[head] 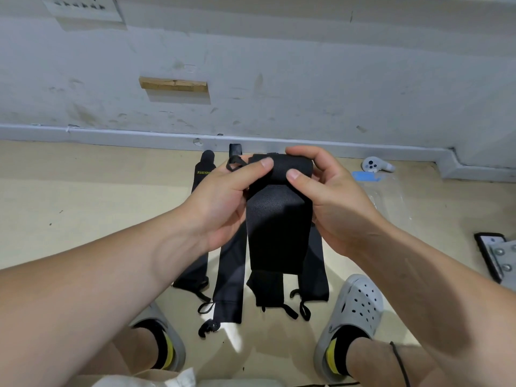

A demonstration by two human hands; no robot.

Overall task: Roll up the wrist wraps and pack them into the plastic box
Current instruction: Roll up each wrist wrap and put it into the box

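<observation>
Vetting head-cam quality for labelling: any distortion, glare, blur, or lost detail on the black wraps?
Head view: wide-angle bends the baseboard; glare whitens the floor between the shoes; the held wrist wrap reads nearly flat black, weave faint; left hand and right hand are sharp.

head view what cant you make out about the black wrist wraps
All head view.
- Held black fabric wrist wrap: number of turns hidden by left hand and right hand.
- Flat black wrap with yellow lettering: word cut short by the left hand.
- Clear plastic item with blue label: too faint to tell box or lid.
</observation>
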